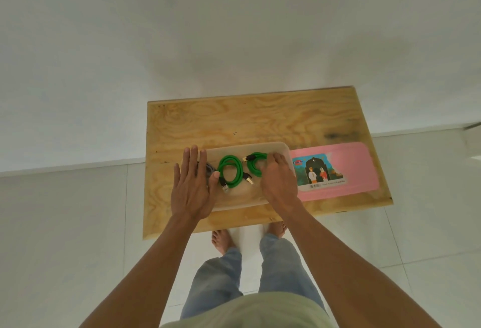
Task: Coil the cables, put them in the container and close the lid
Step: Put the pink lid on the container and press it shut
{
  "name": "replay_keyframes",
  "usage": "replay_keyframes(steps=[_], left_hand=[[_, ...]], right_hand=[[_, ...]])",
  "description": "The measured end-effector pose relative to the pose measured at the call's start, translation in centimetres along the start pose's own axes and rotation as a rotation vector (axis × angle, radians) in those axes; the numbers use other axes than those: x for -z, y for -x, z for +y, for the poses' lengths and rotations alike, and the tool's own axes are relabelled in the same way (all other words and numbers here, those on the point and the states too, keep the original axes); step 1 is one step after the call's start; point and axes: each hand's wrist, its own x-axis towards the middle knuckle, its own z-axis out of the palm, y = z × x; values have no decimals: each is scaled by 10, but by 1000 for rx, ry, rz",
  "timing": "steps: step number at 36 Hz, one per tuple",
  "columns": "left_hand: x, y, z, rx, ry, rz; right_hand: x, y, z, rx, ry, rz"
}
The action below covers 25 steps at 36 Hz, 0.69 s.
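A translucent container [242, 202] lies on the wooden table [234, 119]. Inside it sit two coiled green cables, one in the middle [230, 173] and one to the right [254, 165]. A grey cable [209, 169] shows at the container's left end, partly hidden. My left hand [194, 184] is flat over that left end, fingers spread, its thumb touching the middle coil. My right hand [278, 179] is curled over the right green coil inside the container. The pink lid [346, 171], with a printed picture, lies flat on the table right of the container.
The table stands against a white wall, its near edge just above my bare feet [221, 241] on the white tiled floor. Bare wood lies behind and left of the container.
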Motion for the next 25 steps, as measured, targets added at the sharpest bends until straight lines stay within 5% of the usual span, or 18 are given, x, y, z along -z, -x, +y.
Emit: replay_keyframes(steps=[14, 25], left_hand=[[30, -10, 40, 117, 2, 55], [3, -46, 199, 10, 156, 207]], right_hand=[[58, -3, 24, 17, -614, 114], [123, -31, 153, -56, -673, 181]])
